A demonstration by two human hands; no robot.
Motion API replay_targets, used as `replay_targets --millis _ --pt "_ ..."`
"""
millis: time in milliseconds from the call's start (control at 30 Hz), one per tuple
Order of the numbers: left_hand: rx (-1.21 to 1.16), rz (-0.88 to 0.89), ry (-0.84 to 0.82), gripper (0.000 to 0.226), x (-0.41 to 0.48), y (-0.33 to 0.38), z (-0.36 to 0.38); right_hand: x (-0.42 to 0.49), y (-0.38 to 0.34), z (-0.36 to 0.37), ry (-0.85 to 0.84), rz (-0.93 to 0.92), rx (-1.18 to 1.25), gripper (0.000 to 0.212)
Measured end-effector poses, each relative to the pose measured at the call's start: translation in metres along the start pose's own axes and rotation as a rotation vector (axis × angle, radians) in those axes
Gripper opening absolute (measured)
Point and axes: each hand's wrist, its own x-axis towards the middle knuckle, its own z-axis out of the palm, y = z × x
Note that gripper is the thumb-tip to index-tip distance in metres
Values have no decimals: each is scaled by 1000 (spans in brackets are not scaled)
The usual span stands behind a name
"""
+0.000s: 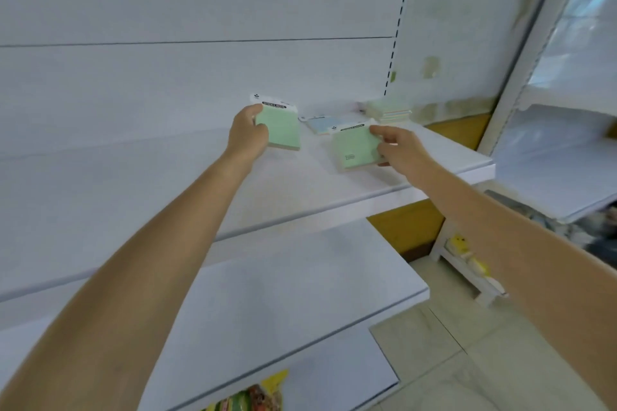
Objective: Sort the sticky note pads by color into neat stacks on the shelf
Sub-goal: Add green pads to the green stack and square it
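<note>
The left hand [248, 132] grips a green sticky note pad [283, 133] by its left edge. Its thumb is hooked over the upper corner beside the white header card, and the other fingers [262, 130] curl onto the front face. The pad stands nearly upright in that grasp, its lower edge close to the white shelf [300, 187]; whether it touches the board I cannot tell.

The right hand [400, 150] holds a second green pad [354, 150] by its right edge, with the forefinger stretched onto the top right corner and the thumb tucked at the lower right corner. This pad lies tilted, low on the shelf. It sits to the right of the left hand's fingers, with a bare strip of board between the two pads.

Just beyond and left of the right forefinger's tip lies a pale blue pad [319, 125], flat on the shelf. Past that fingertip — toward the back corner — sits a stack of pastel pads [389, 110]. Far below both wrists, colourful packets [263, 399] show at the bottom edge.
</note>
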Motion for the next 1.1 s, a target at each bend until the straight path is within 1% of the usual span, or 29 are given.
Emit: replay_targets --millis 167,300,533,633,700,867,933,1000,1033,1100 --pt "-2 28 -34 53 15 21 64 41 20 -44 60 -8 -10 43" --pt "-11 30 -49 54 48 32 106 85 27 -72 110 -11 21 44" --pt "-121 -4 3 52 101 45 154 163 25 -101 140 -42 47 47" --pt "-128 -11 27 54 112 46 170 192 23 -106 107 -54 13 44" --pt "-127 -13 48 54 122 47 179 211 23 -108 56 -56 -1 43" --pt "-168 -28 161 52 143 58 200 248 33 -104 -126 -71 -97 39" --pt "-181 -41 185 51 144 62 211 256 44 -102 -142 -118 -186 34" --pt "-199 -49 196 51 143 63 222 262 53 -100 -168 -147 -280 20" --pt "-207 -49 203 51 142 64 227 265 55 -98 -189 -161 -313 18" --pt "-213 -53 218 50 139 65 235 268 58 -97 -207 -187 -331 28"
